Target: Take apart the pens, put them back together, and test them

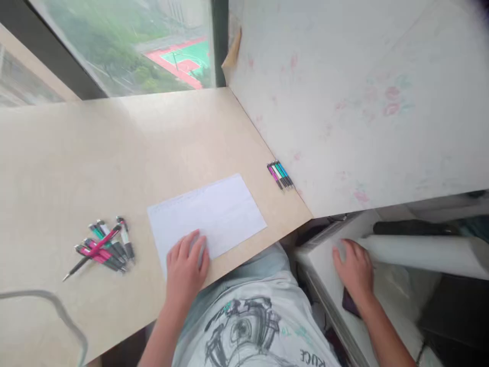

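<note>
My left hand (187,265) rests on a sheet of white paper (214,216), its fingers spread over the near-left part of the sheet. Faint lines of writing run along the paper's far edge. Off to the right, past the desk edge, my right hand (354,267) hovers over or touches a white surface (324,250), thumb apart from the fingers and nothing visible in it. A whitish roll (424,251) lies right beside that hand. Left of the paper is a loose pile of pens (105,247) in pink, green and white with dark grips.
Several pens (280,175) lie side by side against the flowered wall panel (344,112). A grey cable (57,306) curves over the desk (126,153) at lower left. Below my right wrist is a dark flat object (349,303). A window (145,46) stands behind the desk.
</note>
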Tool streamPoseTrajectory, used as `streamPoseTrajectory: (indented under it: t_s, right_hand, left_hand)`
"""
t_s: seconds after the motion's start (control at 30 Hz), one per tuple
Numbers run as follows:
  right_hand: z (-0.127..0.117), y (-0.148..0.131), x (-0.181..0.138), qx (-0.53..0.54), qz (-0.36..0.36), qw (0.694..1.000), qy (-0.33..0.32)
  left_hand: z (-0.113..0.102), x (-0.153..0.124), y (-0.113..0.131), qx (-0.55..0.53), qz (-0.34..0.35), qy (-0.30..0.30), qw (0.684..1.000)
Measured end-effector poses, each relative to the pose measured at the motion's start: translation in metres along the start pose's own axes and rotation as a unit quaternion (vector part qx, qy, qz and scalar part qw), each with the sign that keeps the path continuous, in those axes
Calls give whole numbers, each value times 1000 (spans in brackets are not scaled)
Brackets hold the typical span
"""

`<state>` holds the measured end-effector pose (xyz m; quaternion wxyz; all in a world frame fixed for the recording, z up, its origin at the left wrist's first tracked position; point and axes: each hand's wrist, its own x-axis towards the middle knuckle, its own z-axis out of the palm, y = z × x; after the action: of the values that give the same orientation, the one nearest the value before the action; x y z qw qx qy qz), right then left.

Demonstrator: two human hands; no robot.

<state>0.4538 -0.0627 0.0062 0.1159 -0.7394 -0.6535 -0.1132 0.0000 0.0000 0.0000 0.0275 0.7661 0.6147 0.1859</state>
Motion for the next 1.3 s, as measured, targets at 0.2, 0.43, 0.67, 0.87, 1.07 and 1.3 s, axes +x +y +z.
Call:
streamPoseTrajectory:
  t_s: [0.2, 0.43, 0.67, 0.87, 1.07, 1.3]
  right_hand:
    - [23, -178, 58, 267, -151, 951, -24]
    - [44, -300, 83, 289, -290, 908, -90]
    - [55, -306, 82, 248, -298, 917, -91]
    - [55, -306, 82, 251, -295, 918, -87]
    - [57, -305, 81, 258, -288, 918, -91]
    - [57, -305, 82, 259, -286, 918, -88]
  left_hand:
    - [-2, 2, 2, 4, -2, -5, 1000]
    - [-4, 4, 10, 12, -16, -14, 1000]
    - [4, 2, 9, -1, -35, 25, 999]
    - [5, 4, 9, -3, -36, 25, 999]
    - [6, 3, 9, -3, -37, 25, 999]
    - [6, 3, 9, -3, -38, 23, 999]
